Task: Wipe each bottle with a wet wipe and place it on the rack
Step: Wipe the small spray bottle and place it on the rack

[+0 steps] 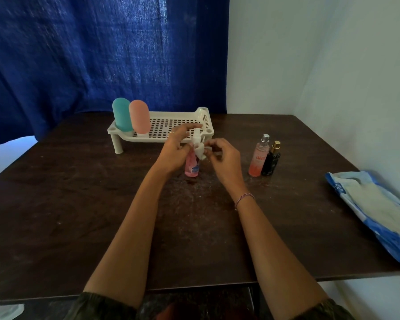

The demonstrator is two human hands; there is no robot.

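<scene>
A pink pump bottle [191, 166] stands on the dark table [79, 204] at the centre. My left hand [176, 151] grips its upper body, index finger stretched out over the white pump head. My right hand [222, 158] pinches a crumpled white wet wipe [200, 151] against the bottle's neck. Behind them stands the white slotted rack [171, 127], with a teal bottle [122, 114] and a salmon-pink bottle [139, 116] upside down at its left end. To the right, a pink spray bottle [258, 158] and a black spray bottle [271, 161] stand side by side on the table.
An opened blue wet-wipe pack [376, 209] lies near the table's right edge. A blue curtain [102, 54] hangs behind the table and a pale wall [321, 65] closes the right side. The table's front edge runs just ahead of my sleeves.
</scene>
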